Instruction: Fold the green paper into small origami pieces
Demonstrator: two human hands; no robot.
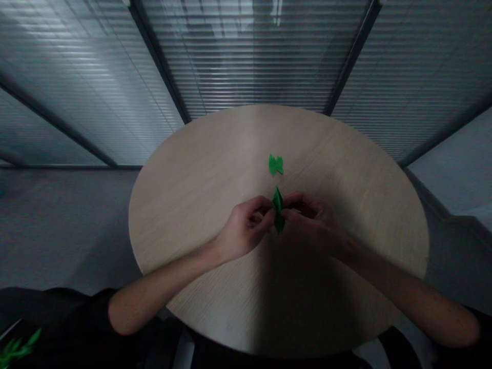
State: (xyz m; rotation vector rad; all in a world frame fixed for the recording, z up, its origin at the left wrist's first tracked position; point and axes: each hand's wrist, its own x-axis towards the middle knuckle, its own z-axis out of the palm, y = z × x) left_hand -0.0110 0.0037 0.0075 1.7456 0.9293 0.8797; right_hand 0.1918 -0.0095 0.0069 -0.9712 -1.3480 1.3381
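Between my two hands, above the middle of the round table, is a folded green paper piece (278, 201) with pointed ends at top and bottom. My left hand (249, 223) pinches its left side with thumb and fingers. From the other side my right hand (313, 218) pinches it too, its fingers partly in shadow. Just beyond my hands a second green paper piece (275, 164), shaped like a butterfly, lies flat on the tabletop. Fine creases in the held paper are too dark to make out.
The round wooden table (184, 195) has a dark shadow across its near part. Glass partitions with blinds (253, 61) stand close behind it. Something green and leaf-like (19, 351) shows at the lower left corner. Grey carpet (69, 220) surrounds the table.
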